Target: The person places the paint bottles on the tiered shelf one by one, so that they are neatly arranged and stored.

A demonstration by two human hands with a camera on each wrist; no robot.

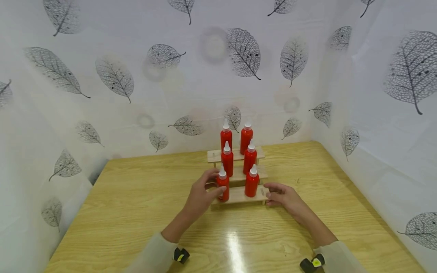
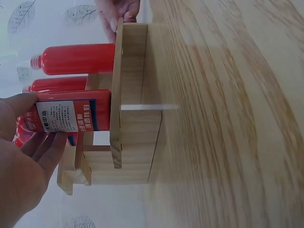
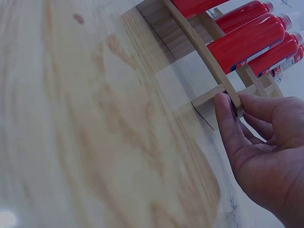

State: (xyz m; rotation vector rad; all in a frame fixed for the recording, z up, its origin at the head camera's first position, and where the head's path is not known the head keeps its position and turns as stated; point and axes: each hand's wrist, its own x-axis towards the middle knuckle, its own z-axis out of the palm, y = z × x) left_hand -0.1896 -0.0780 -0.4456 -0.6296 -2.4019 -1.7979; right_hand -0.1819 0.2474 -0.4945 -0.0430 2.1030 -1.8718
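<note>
A small three-tier wooden stand holds several red bottles with white pointed caps, two on each tier. My left hand grips the front-left bottle, thumb on one side and fingers on the other. In the left wrist view that bottle shows a printed label, and its base meets the front tier. My right hand pinches the right end of the front tier between thumb and fingers, as the right wrist view shows at the board's tip. Beside it stands the front-right bottle, untouched.
The stand rests on a light wood-grain table, toward its far edge. White sheets with a leaf print hang behind the table and along both sides.
</note>
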